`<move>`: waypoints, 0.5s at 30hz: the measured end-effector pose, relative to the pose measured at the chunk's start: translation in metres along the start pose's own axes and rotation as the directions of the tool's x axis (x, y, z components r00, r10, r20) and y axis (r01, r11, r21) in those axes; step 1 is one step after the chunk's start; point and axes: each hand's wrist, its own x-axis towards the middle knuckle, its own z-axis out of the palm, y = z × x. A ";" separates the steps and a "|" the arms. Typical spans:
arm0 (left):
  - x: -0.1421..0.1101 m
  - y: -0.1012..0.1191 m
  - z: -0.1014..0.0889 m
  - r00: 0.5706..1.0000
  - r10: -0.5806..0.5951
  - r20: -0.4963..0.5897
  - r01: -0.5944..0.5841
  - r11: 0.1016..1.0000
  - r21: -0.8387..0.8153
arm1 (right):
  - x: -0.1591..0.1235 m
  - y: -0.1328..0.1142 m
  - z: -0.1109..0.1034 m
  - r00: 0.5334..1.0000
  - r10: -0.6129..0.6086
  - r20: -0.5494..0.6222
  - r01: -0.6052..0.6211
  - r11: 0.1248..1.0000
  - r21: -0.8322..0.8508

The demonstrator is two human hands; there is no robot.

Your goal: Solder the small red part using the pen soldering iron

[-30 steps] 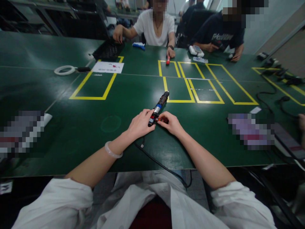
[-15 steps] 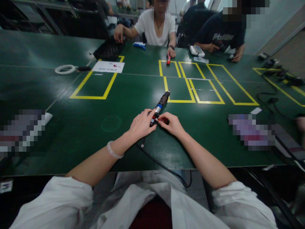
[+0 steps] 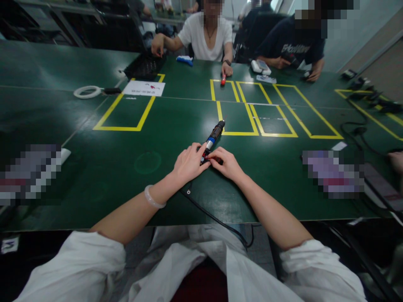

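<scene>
Black tool (image 3: 214, 135) | near end under left hand (image 3: 189, 164) — clasped | right hand (image 3: 229, 164) touching its side — fingertips pinched narrow

The left hand (image 3: 189, 163) is covering part of the tool (image 3: 215, 133), the right fingers (image 3: 215, 156) are hiding whatever they pinch, and the right-hand phone (image 3: 333, 174) is dissolving into coarse blocks.

In the upper left of the frame we see a white cable coil (image 3: 87, 92) beside a printed sheet (image 3: 144, 88); at lower right, a blurred phone (image 3: 333, 173).
</scene>
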 end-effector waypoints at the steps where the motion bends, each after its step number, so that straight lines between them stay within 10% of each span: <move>1: 0.000 0.000 0.000 1.000 -0.001 0.000 0.001 1.000 0.000 | 0.000 -0.001 0.000 1.000 0.003 0.004 -0.003 1.000 -0.007; 15: 0.005 0.001 0.000 0.999 -0.033 0.016 0.034 0.999 -0.024 | -0.001 0.000 -0.001 1.000 0.029 -0.010 -0.028 0.997 0.074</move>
